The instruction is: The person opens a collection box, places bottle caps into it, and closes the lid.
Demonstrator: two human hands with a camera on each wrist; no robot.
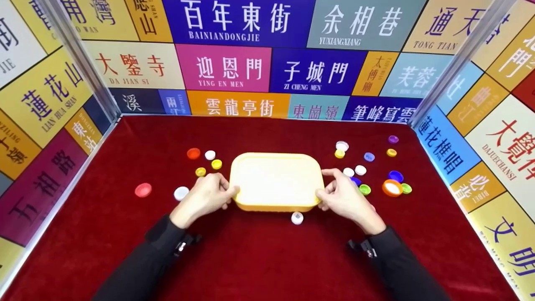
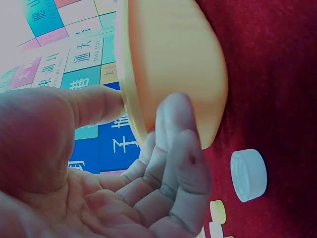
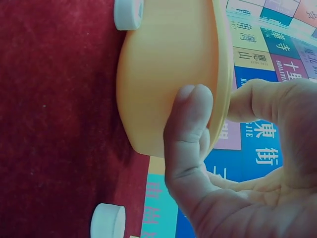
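Observation:
A rounded, rectangular yellow plastic container [image 1: 276, 208] sits in the middle of the red cloth; glare hides whether its pale top is a lid or an open inside. My left hand [image 1: 209, 190] grips its left end, thumb on the rim and fingers bent against the yellow side wall [image 2: 183, 49]. At the opposite end my right hand [image 1: 345, 194] pinches the rim the same way, its fingertips on the wall [image 3: 168, 69]. A white bottle cap [image 1: 297, 218] lies just in front of the container. Another white cap [image 1: 181, 193] lies beside my left hand.
Several loose caps lie left, including a red cap [image 1: 193, 153] and a pinkish-red cap [image 1: 143, 190]. More are scattered right, among them an orange cap [image 1: 392, 188] and a green cap [image 1: 406, 189]. Printed sign panels [image 1: 223, 69] wall the table's back and sides.

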